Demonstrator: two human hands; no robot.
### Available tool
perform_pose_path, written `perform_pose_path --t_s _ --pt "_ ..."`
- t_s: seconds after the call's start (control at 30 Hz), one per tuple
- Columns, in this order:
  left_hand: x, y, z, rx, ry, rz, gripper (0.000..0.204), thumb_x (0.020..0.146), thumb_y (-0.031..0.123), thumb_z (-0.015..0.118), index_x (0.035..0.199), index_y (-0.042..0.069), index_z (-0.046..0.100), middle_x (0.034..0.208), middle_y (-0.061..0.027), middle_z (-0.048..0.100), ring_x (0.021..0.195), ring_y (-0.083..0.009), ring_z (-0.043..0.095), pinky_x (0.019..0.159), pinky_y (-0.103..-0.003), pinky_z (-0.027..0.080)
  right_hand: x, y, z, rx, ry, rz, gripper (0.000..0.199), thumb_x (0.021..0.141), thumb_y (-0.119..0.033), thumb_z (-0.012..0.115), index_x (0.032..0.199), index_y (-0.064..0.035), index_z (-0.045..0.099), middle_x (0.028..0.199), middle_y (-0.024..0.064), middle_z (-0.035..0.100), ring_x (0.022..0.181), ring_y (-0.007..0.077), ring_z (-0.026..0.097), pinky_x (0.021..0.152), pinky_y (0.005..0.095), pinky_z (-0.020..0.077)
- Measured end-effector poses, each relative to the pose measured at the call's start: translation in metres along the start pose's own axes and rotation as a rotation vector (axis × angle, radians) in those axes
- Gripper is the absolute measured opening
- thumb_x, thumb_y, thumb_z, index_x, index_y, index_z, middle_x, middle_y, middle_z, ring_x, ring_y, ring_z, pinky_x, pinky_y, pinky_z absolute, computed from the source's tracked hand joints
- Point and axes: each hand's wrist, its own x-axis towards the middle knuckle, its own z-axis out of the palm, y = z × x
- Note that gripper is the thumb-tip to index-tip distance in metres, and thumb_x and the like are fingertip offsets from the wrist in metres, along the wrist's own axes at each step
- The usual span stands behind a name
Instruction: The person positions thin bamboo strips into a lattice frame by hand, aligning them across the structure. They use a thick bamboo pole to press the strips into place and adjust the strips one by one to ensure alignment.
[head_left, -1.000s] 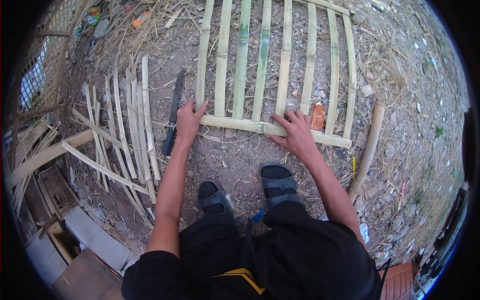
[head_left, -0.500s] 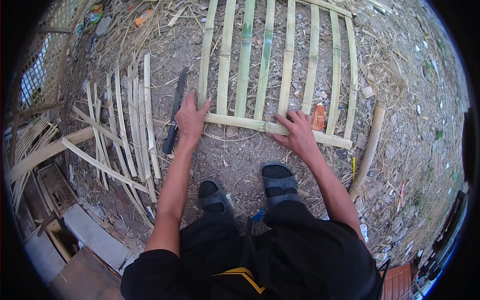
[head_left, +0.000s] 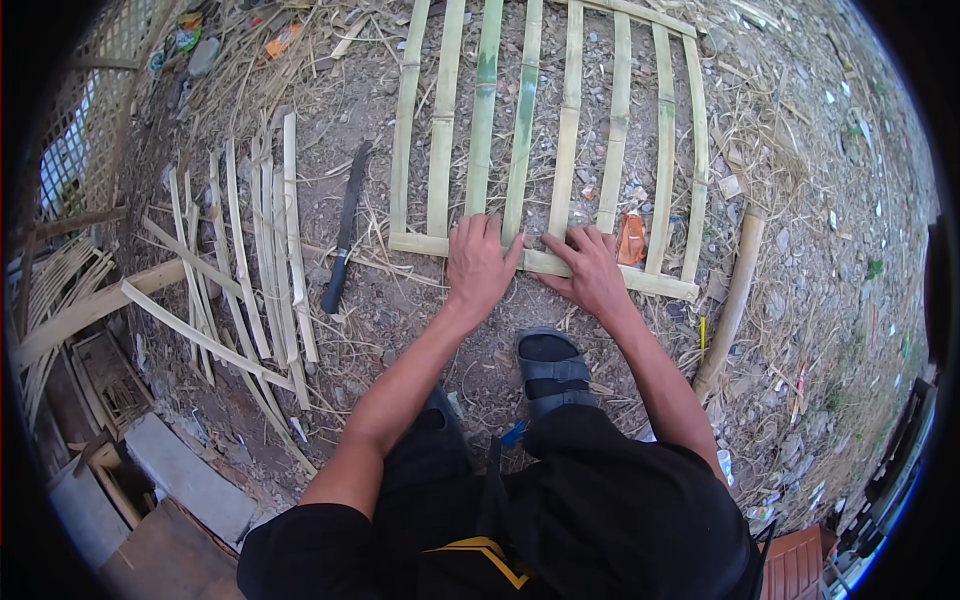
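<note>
On the ground in front of me lies a bamboo lattice frame [head_left: 566,130], its long split slats joined to a crosspiece at the near and far ends. My left hand [head_left: 480,264] is closed over the middle of the near bamboo crosspiece [head_left: 660,284], fingers over its far side. Close by on the right, my right hand [head_left: 592,270] grips the same crosspiece, the two thumbs pointing toward each other. The hands hide the slat ends beneath them. A long knife [head_left: 348,225] with a dark handle rests on the soil left of the frame.
Several loose bamboo strips [head_left: 245,265] lie at the left near a timber beam [head_left: 100,304]. A bamboo pole [head_left: 733,300] is to the right of the frame. An orange wrapper [head_left: 631,240] sits between two slats. My sandal [head_left: 554,368] is just below the crosspiece.
My left hand has moved right along the crosspiece, from its left end to the middle beside my right hand. The frame has shifted slightly left in the picture.
</note>
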Motion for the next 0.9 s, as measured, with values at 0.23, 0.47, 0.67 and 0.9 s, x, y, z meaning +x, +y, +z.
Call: perform_pose_path --t_s 0.23,0.47,0.67,0.9 --pt "-0.002 0.005 0.009 -0.1 0.025 -0.132 0.029 0.081 0.027 0.078 0.098 0.004 0.072 0.089 -0.0056 0.063 0.092 -0.025 0.053 0.084 -0.039 0.038 -0.002 0.003 0.003 0.002 -0.002 0.004 0.058 0.074 -0.037 0.08 0.125 -0.0161 0.064 0.099 0.0071 0.054 0.097 0.0263 0.053 0.085 0.041 0.0394" --pt "-0.001 0.006 0.009 -0.136 0.032 -0.229 0.025 0.079 0.028 0.08 0.092 0.008 0.073 0.082 -0.0011 0.062 0.089 -0.023 0.051 0.084 -0.038 0.036 -0.002 0.003 0.004 0.007 -0.002 0.017 0.059 0.072 -0.037 0.081 0.125 -0.0167 0.064 0.1 0.0067 0.055 0.099 0.0257 0.053 0.086 0.0412 0.0384" --pt "0.0 0.003 0.01 -0.101 0.014 -0.204 0.027 0.078 0.028 0.079 0.092 0.006 0.071 0.082 -0.0021 0.061 0.09 -0.0241 0.051 0.082 -0.039 0.037 -0.001 0.001 0.004 0.019 -0.004 0.023 0.058 0.072 -0.036 0.081 0.124 -0.0166 0.065 0.099 0.0069 0.055 0.098 0.0257 0.053 0.086 0.0409 0.0382" --pt "-0.002 0.024 0.002 -0.095 0.031 0.032 0.042 0.087 0.02 0.07 0.126 0.007 0.064 0.113 -0.0108 0.065 0.11 -0.0282 0.055 0.095 -0.044 0.037 -0.005 0.003 0.005 0.016 -0.004 0.041 0.058 0.071 -0.035 0.081 0.123 -0.0156 0.065 0.099 0.007 0.055 0.099 0.0268 0.053 0.085 0.041 0.0383"
